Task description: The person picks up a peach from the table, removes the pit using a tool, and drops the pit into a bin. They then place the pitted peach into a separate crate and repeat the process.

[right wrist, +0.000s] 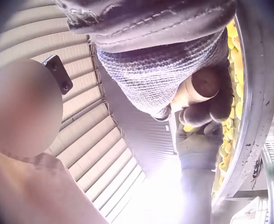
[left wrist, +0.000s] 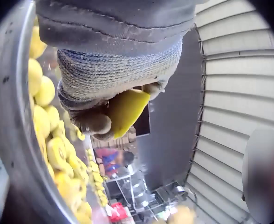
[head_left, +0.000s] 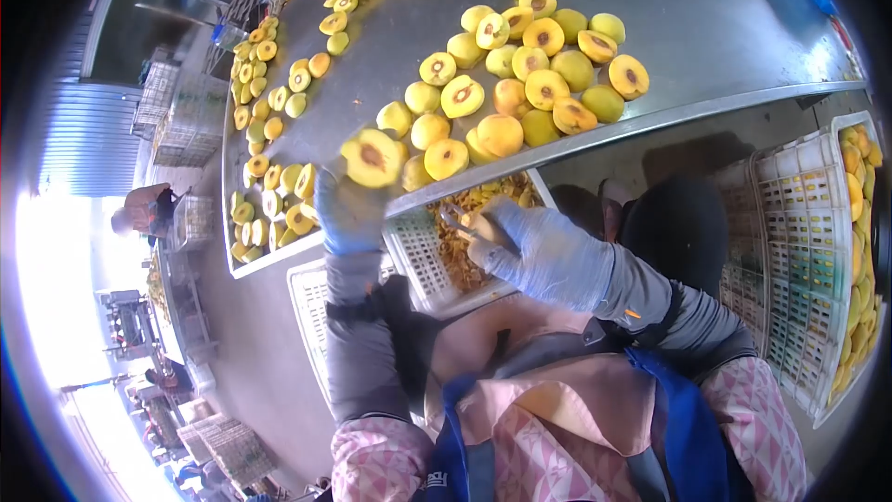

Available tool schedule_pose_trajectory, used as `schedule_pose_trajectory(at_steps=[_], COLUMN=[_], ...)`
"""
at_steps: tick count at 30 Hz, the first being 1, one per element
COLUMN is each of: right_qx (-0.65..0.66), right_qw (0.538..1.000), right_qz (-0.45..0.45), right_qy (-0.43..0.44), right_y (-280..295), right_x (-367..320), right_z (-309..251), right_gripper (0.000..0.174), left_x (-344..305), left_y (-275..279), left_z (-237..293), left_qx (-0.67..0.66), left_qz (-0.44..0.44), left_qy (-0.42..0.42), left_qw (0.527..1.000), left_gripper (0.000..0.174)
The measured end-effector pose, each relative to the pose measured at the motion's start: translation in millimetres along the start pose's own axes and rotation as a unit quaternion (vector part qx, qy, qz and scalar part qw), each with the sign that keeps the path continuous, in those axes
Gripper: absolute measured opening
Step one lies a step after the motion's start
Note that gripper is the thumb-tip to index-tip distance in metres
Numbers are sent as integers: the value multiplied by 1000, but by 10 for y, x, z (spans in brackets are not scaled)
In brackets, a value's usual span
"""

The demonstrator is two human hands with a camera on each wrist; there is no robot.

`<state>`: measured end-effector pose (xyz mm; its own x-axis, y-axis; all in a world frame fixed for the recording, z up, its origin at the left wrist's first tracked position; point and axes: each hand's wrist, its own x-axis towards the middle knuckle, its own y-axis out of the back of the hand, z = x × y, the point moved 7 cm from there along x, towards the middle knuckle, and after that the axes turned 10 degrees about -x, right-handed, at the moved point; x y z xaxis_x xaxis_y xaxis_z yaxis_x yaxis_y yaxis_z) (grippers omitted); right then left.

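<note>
Beside a metal table of halved yellow fruit, the left hand (head_left: 351, 214) grips one fruit half (head_left: 373, 158) while the right hand (head_left: 557, 256) holds a wooden-handled tool (head_left: 481, 234).

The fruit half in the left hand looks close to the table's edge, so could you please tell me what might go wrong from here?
The fruit half could slip from the grip of the left hand and drop past the table rim, perhaps into the crate below. The metal tip of the tool in the right hand points towards the left hand, so a careless stroke might catch the glove.
</note>
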<state>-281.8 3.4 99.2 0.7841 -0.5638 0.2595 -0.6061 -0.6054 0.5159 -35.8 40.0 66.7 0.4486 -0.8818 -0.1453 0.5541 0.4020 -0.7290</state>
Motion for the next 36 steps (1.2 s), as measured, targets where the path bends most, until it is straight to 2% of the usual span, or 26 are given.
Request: schedule_pose_trajectory(at_steps=[1, 2, 4, 5, 7, 8, 10, 11, 14, 18, 19, 21, 24, 26, 30, 31, 32, 33, 34, 35, 36], right_qx=[41, 40, 19, 33, 7, -17, -30, -23, -30, -69, -70, -122, -68, -84, -94, -93, -96, -100, -101, -95, -88], right_qw=[999, 999, 998, 996, 995, 994, 996, 997, 997, 996, 996, 992, 997, 996, 995, 995, 995, 994, 994, 993, 991], right_qz=[-5, -8, -18, -43, -39, -32, 1, 4, 12, 31, 29, -15, 14, 3, -27, -27, -34, -40, -38, -42, -46], right_qy=[-27, -33, -51, -77, -95, -107, -87, -79, -73, -42, -43, 12, -28, -28, -11, -12, -19, -27, -28, -60, -90], right_y=[-36, -35, -13, -46, -77, -87, -75, -82, -125, -226, -238, -322, -253, -200, -251, -255, -264, -275, -284, -297, -304], right_x=[-13, -19, -26, -37, -50, -50, -32, -23, -13, -54, -61, -84, -54, -43, -66, -64, -55, -51, -50, -45, -40], right_z=[66, 63, 46, 80, 121, 153, 146, 134, 105, 110, 127, 76, 55, 8, 42, 59, 82, 100, 99, 142, 185], right_gripper=[39, 39, 39, 34, 34, 35, 35, 34, 37, 39, 39, 34, 37, 37, 39, 39, 40, 41, 41, 42, 42], left_x=[-146, -264, -491, -541, -612, -628, -685, -689, -738, -752, -755, -771, -743, -762, -701, -690, -689, -676, -659, -653, -651], left_y=[-132, -116, -450, -459, -512, -569, -720, -732, -787, -657, -675, -651, -597, -761, -586, -500, -420, -450, -413, -369, -365], left_z=[-152, -286, -463, -570, -616, -677, -619, -641, -621, -679, -673, -651, -612, -579, -602, -640, -731, -734, -754, -775, -778], left_qx=[32, -39, 87, 83, 67, 65, 130, 130, 286, 220, 242, 264, 333, 522, 492, 301, 94, 94, 87, 79, 79], left_qz=[-21, 14, 33, 35, 22, 21, 35, 34, 32, -2, -11, -17, -6, -44, -45, 15, 74, 72, 117, 161, 160], left_qy=[5, 1, -10, -6, -74, -71, -162, -162, -205, -193, -198, -202, -161, -174, -196, -135, -67, -66, -53, -39, -39], left_qw=[999, 999, 996, 996, 995, 995, 978, 978, 935, 956, 950, 943, 929, 834, 847, 944, 991, 991, 988, 983, 983], left_gripper=[57, 54, 49, 49, 44, 44, 45, 45, 50, 50, 50, 50, 51, 49, 38, 38, 37, 37, 39, 40, 40])
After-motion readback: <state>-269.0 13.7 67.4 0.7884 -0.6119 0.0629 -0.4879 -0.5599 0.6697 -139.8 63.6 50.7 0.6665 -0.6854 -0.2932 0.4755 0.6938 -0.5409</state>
